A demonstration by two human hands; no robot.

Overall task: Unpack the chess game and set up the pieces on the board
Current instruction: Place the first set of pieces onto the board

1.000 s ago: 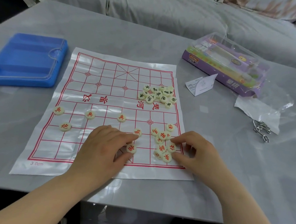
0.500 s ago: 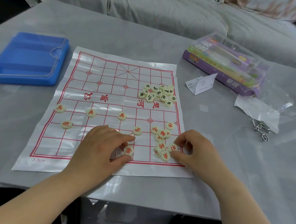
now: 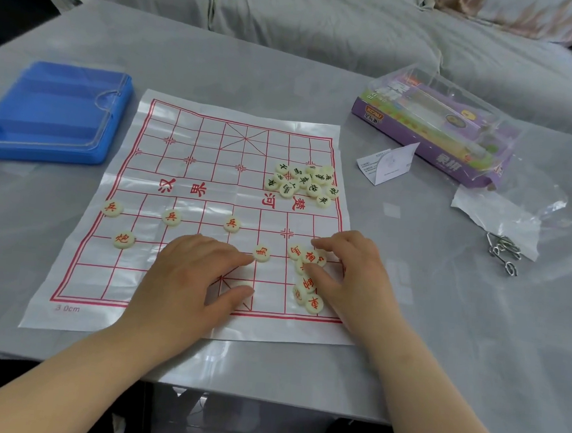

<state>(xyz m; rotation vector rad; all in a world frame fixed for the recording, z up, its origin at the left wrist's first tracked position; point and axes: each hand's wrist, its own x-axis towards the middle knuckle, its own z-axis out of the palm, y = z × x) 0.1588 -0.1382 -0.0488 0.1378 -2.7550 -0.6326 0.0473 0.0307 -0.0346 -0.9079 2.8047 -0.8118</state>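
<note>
Tabletop [image 3: 438, 326]: red pieces [image 3: 261, 253] (loose) between hands [image 3: 190, 277] [image 3: 351, 274]

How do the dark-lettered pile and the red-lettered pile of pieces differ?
The dark pile carries dark characters; the red pile carries red ones. The dark pile lies farther away, untouched; the red pile lies nearer, touched by the right hand. Both are cream discs near the board's right edge.

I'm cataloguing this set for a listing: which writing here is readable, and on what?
"3 0cm": board, near left margin.
"楚河", "汉界": its middle band, upside down.
"兵": three red pieces in a row.
"炮": lone red piece, nearer, left.
"相", "車": red heap.
"象棋": purple box.
Leaflet, black-lettered heap: too small to read surely.
</note>
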